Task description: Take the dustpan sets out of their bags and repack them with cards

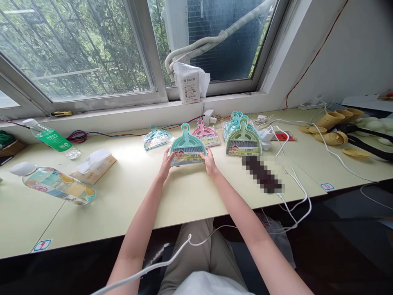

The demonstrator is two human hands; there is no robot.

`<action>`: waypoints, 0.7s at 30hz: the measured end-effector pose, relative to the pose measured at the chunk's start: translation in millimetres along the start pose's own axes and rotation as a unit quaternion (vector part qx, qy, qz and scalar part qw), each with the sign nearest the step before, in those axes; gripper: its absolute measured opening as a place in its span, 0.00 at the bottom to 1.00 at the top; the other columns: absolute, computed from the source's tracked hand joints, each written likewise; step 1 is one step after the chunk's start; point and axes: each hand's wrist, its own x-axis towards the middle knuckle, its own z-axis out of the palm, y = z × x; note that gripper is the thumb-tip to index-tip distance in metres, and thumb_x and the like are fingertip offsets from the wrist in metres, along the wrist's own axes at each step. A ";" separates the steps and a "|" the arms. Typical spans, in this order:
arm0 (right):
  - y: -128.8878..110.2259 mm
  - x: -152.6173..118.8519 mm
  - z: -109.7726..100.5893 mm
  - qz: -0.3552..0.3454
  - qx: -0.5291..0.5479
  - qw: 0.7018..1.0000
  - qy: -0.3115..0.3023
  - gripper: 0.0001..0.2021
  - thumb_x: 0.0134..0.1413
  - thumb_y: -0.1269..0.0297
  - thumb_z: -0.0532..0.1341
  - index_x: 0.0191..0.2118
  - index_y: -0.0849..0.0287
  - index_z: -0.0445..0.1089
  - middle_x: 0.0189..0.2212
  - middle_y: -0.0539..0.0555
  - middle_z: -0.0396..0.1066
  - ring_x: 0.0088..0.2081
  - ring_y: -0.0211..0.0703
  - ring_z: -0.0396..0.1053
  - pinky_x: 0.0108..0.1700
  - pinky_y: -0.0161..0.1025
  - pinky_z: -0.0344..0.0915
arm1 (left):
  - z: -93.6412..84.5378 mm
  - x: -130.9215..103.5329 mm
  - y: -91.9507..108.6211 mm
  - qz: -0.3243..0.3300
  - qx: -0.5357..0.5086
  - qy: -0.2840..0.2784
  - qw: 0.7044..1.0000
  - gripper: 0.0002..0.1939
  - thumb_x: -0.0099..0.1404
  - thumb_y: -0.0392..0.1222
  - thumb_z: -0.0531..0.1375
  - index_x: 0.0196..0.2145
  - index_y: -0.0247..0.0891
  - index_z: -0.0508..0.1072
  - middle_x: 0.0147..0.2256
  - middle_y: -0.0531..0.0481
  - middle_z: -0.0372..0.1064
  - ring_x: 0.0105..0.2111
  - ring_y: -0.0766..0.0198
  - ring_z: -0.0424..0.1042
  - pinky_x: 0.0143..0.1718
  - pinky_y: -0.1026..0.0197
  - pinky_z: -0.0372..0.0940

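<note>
A teal mini dustpan and brush set (pixel 188 144) in clear wrapping stands upright in front of me, its looped handle at the top. My left hand (pixel 166 164) grips its left edge, while my right hand (pixel 210 161) holds the right edge with the thumb on the front. Behind it lie a pink dustpan set (pixel 206 133) and, to the left, another teal set (pixel 156 138). Off to the right stands a group of wrapped sets, a green one (pixel 244 139) in front and teal ones (pixel 235 123) behind.
On the left lie two bottles, one with a green label (pixel 53 139) and one patterned (pixel 61 186), and a tissue pack (pixel 95 166). White cables (pixel 299 188) cross the right side, near a pixelated dark object (pixel 260 174). Tan cups (pixel 334 119) lie farther right.
</note>
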 end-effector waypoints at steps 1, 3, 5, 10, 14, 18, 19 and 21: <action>0.7 1.1 -0.9 0.010 0.007 1.000 0.015 0.21 0.44 0.59 0.59 0.48 0.52 0.60 0.41 0.52 0.68 0.40 0.42 0.66 0.42 0.40 0.64 | -0.7 -1.8 3.5 -0.001 -0.005 -0.033 0.999 0.41 0.60 0.56 0.58 0.64 0.43 0.44 0.55 0.39 0.63 0.50 0.50 0.68 0.40 0.53 0.71; 0.9 2.6 -2.4 0.029 0.021 0.998 0.041 0.22 0.44 0.60 0.59 0.48 0.52 0.60 0.42 0.52 0.68 0.40 0.42 0.66 0.42 0.39 0.63 | -1.7 -4.3 8.5 0.014 0.004 -0.086 0.996 0.46 0.55 0.52 0.64 0.65 0.44 0.45 0.55 0.40 0.63 0.51 0.50 0.67 0.44 0.53 0.70; 0.1 2.7 -2.7 0.027 0.020 0.998 0.044 0.22 0.44 0.61 0.58 0.48 0.52 0.60 0.42 0.52 0.68 0.41 0.42 0.66 0.43 0.40 0.63 | -2.3 -4.4 8.7 0.025 0.026 -0.096 0.995 0.44 0.52 0.48 0.67 0.62 0.43 0.52 0.54 0.41 0.65 0.51 0.51 0.68 0.45 0.53 0.69; -3.6 -2.1 1.4 -0.015 -0.005 1.000 0.005 0.21 0.46 0.62 0.58 0.50 0.52 0.60 0.43 0.53 0.68 0.43 0.44 0.65 0.47 0.43 0.63 | -6.2 2.9 -7.3 -0.030 0.050 -0.012 0.998 0.31 0.50 0.54 0.66 0.47 0.34 0.69 0.44 0.41 0.72 0.42 0.53 0.73 0.37 0.53 0.73; -6.9 -4.8 4.5 -0.014 -0.004 1.000 -0.019 0.24 0.48 0.60 0.58 0.53 0.51 0.58 0.44 0.53 0.68 0.45 0.45 0.66 0.48 0.45 0.64 | -8.4 6.6 -16.9 -0.025 0.029 0.030 0.999 0.30 0.49 0.55 0.67 0.44 0.33 0.70 0.41 0.43 0.73 0.40 0.55 0.73 0.35 0.54 0.73; -6.6 -4.5 8.7 0.007 -0.001 1.000 -0.027 0.25 0.50 0.57 0.57 0.55 0.49 0.55 0.49 0.54 0.66 0.48 0.44 0.65 0.48 0.44 0.64 | -10.8 12.7 -22.8 -0.026 0.035 0.063 0.997 0.28 0.48 0.53 0.67 0.43 0.34 0.69 0.39 0.44 0.72 0.35 0.58 0.73 0.30 0.57 0.73; -5.7 -4.2 9.8 0.007 -0.002 1.000 -0.028 0.26 0.52 0.55 0.56 0.57 0.49 0.53 0.51 0.55 0.65 0.49 0.44 0.65 0.48 0.43 0.64 | -13.2 15.5 -24.7 -0.025 0.037 0.076 0.996 0.27 0.48 0.52 0.67 0.42 0.34 0.68 0.39 0.44 0.71 0.35 0.59 0.73 0.30 0.57 0.73; -3.2 -4.0 11.1 -0.007 -0.009 1.000 -0.027 0.28 0.53 0.52 0.55 0.59 0.49 0.50 0.56 0.58 0.61 0.51 0.44 0.63 0.49 0.43 0.64 | -21.7 22.2 -29.0 -0.020 0.045 0.119 0.992 0.24 0.50 0.50 0.66 0.41 0.34 0.68 0.39 0.44 0.71 0.34 0.60 0.72 0.30 0.57 0.72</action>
